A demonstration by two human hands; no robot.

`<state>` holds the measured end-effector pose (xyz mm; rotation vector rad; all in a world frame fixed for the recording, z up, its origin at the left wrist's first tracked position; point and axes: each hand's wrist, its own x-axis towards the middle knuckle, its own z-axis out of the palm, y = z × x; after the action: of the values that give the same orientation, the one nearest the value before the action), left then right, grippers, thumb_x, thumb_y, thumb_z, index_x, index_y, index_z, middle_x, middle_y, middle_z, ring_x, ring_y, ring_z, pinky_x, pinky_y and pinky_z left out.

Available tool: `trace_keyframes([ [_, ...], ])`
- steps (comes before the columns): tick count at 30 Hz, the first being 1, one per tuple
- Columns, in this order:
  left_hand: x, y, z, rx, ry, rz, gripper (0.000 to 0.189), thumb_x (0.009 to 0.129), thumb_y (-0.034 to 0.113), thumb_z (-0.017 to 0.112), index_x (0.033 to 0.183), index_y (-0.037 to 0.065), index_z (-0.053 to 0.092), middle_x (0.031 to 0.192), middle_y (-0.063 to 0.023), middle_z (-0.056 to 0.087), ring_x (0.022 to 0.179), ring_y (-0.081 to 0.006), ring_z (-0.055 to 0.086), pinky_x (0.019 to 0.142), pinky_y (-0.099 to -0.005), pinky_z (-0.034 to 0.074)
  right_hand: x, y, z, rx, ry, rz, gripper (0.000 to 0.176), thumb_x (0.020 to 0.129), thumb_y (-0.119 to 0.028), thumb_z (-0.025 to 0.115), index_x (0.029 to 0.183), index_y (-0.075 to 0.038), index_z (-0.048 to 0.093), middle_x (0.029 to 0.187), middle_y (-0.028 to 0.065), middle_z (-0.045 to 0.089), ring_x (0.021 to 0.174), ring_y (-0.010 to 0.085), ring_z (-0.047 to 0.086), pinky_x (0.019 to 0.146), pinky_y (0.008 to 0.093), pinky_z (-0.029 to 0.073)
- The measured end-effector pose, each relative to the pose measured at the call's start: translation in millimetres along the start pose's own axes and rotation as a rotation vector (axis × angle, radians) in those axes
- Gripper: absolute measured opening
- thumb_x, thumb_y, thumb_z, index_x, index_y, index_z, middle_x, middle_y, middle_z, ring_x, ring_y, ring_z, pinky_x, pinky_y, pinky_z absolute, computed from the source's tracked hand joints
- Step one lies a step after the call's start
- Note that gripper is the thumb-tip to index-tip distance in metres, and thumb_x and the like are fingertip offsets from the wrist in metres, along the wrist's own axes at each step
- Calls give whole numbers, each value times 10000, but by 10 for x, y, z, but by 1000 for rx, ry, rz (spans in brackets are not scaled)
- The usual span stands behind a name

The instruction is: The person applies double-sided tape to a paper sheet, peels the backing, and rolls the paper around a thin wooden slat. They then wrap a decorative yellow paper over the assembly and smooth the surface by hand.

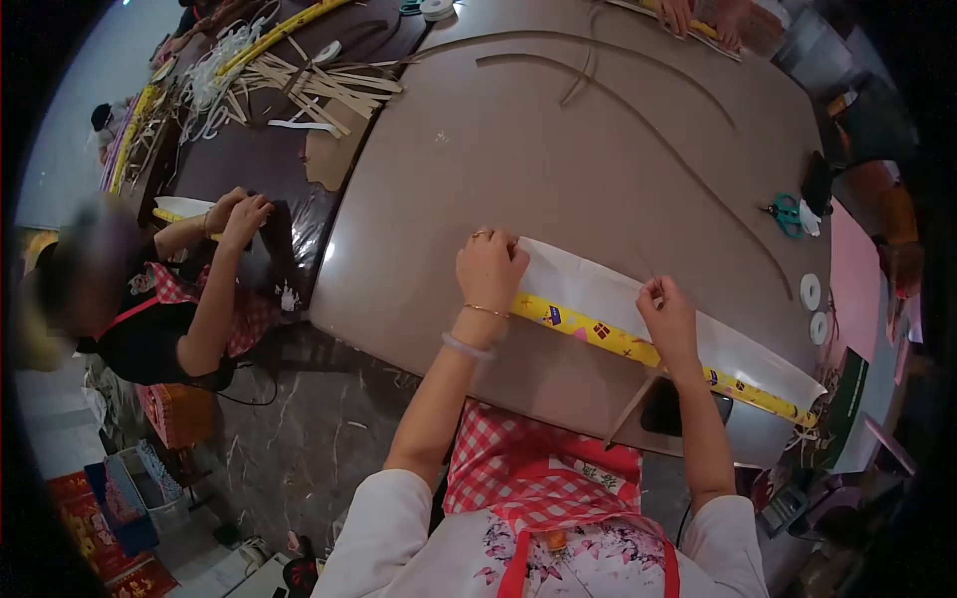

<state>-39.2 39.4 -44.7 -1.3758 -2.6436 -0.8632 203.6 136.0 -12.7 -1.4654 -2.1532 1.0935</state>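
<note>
A long white sheet (578,274) with a yellow printed edge (588,332) lies slantwise along the table's near side, partly rolled or folded at the yellow band. At its left end, my left hand (488,271) is closed on the sheet, thumb toward the paper. My right hand (666,317) is over the sheet's middle with its fingertips pinched together. Something thin seems to rise from those fingertips, too fine to name. Below the right wrist, a narrow brown strip (630,409) hangs over the table edge, beside a dark phone-like object (686,409).
Long brown strips (678,169) curve across the table (429,199). Teal scissors (786,214) and white tape rolls (809,292) lie at the right. A co-worker (130,289) works at the left; another person's hands (703,20) are at the far edge. Cut strips (319,85) pile up at the back left.
</note>
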Motion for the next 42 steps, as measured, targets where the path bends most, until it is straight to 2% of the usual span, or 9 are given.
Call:
trace_keyframes([
  [13,41,-55,-29,68,-190,-252,206,783,172,629,940,42,657,987,-152,620,970,-317,599,809,-437,487,-382,-29,-266,244,89,-24,272,970,-269,497,1056,-11,502,972,60,597,790,209,600,802,352,478],
  [19,-645,297,-784,-341,337,-66,312,826,33,600,1132,-2,551,1054,-164,579,967,-307,569,827,-410,471,-1133,-663,-557,724,-120,134,191,1003,-286,430,933,-108,440,788,-34,411,562,18,313,446,187,245],
  [23,-1338,646,-1064,-739,117,-95,270,903,64,592,1163,-3,567,1053,-79,574,933,-173,575,830,-316,467,-1200,-769,-507,742,-566,280,163,993,-215,411,878,-104,444,732,-32,414,541,35,329,455,190,274],
  [25,-1495,739,-1150,-1296,-292,-402,264,944,93,572,1192,1,574,1092,-54,580,964,-119,573,851,-266,461,-1104,-786,-352,396,-797,-192,221,988,-236,395,819,-102,446,687,-30,389,523,41,317,445,190,266],
  [26,-1499,721,-1183,-1304,-356,-362,261,954,113,575,1185,-6,595,1131,-51,584,1002,-111,573,884,-254,455,-1103,-932,-388,565,-901,242,267,983,-263,377,781,-99,434,661,-27,376,505,49,310,432,196,264],
  [32,-1389,562,-1213,-1314,-390,-529,207,910,119,647,1070,-11,638,986,-41,648,885,-82,594,806,-235,484,-819,-776,-173,651,-1454,510,294,984,-283,409,764,-90,442,660,-28,414,490,42,319,423,192,268],
  [36,-1310,544,-1202,-1257,-281,-525,188,895,116,669,1044,1,665,930,-23,665,852,-67,591,779,-221,481,-938,-1032,-119,434,-982,289,245,961,-248,505,834,-41,546,707,-16,502,527,69,426,476,214,365],
  [38,-1215,524,-1183,-1360,-63,-614,173,893,93,670,1031,-10,676,921,-34,674,847,-76,608,780,-218,489,-913,-951,138,477,-418,-202,216,924,-214,593,966,-5,628,783,22,597,637,115,550,600,268,461],
  [42,-949,348,-963,-1280,78,-588,174,889,101,680,1023,-10,686,922,-24,673,849,-65,603,768,-208,487,-526,-1047,255,191,-488,-93,250,914,-217,613,1047,-8,645,857,81,653,749,182,619,710,320,492],
])
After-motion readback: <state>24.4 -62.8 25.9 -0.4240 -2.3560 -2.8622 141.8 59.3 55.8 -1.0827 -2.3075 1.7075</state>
